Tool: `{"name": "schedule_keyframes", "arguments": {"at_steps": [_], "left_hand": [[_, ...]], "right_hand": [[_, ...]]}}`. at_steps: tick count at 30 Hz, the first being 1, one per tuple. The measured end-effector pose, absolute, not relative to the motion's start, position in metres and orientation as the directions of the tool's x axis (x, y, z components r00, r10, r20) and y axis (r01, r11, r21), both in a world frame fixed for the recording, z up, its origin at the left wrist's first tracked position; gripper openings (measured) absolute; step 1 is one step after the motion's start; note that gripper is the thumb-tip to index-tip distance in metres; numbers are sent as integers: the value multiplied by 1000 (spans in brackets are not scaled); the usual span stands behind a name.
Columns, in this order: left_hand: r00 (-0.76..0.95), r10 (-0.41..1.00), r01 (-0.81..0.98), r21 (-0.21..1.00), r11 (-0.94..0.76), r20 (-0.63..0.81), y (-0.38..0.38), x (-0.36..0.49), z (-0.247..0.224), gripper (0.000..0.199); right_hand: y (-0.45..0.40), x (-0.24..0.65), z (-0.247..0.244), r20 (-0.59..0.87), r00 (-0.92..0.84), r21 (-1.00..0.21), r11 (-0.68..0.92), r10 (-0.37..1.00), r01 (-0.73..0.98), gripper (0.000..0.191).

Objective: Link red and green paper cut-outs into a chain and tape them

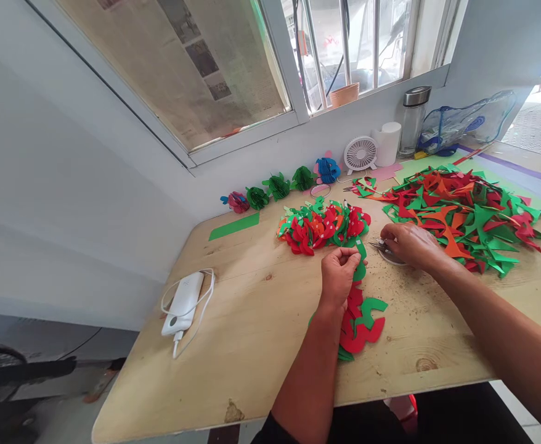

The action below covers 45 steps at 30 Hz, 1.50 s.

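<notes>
My left hand pinches a green curved cut-out that bears a small white patch at its top. Below that hand lie loose red cut-outs and a green curved piece, partly hidden by my wrist. My right hand has its fingers closed round a small pointed metal tool that looks like tweezers. A white round object lies just under it, mostly covered. Beyond my left hand is a heap of red, green and orange cut-outs, several with white patches.
A large pile of red, green and orange scraps covers the right side. Several green paper ornaments line the wall. A small white fan and glass bottle stand behind. At left lies a white power bank with its cable.
</notes>
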<state>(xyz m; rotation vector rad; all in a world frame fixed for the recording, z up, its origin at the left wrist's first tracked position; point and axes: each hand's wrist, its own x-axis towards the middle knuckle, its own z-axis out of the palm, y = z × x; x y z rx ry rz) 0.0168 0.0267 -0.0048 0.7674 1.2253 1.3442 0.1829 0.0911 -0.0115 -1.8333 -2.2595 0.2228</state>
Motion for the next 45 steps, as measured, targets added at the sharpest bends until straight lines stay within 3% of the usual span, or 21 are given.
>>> {"name": "schedule_keyframes", "arguments": {"at_steps": [21, 39, 42, 45], "left_hand": [[-166, 968, -297, 945, 134, -189, 26, 17, -3, 15], [-162, 968, -303, 943, 136, -191, 25, 17, -2, 13], [-163, 969, -298, 946, 130, -184, 25, 16, -3, 10], [-164, 970, -299, 946, 126, -181, 25, 17, -4, 9]], "right_hand": [[96, 185, -16, 52, -263, -223, 268, 963, 937, 20], [93, 186, -4, -32, -221, -250, 206, 975, 946, 13], [94, 187, -6, -8, -210, -288, 199, 978, 937, 12], [93, 186, -6, 42, -150, -409, 154, 988, 899, 9]]}}
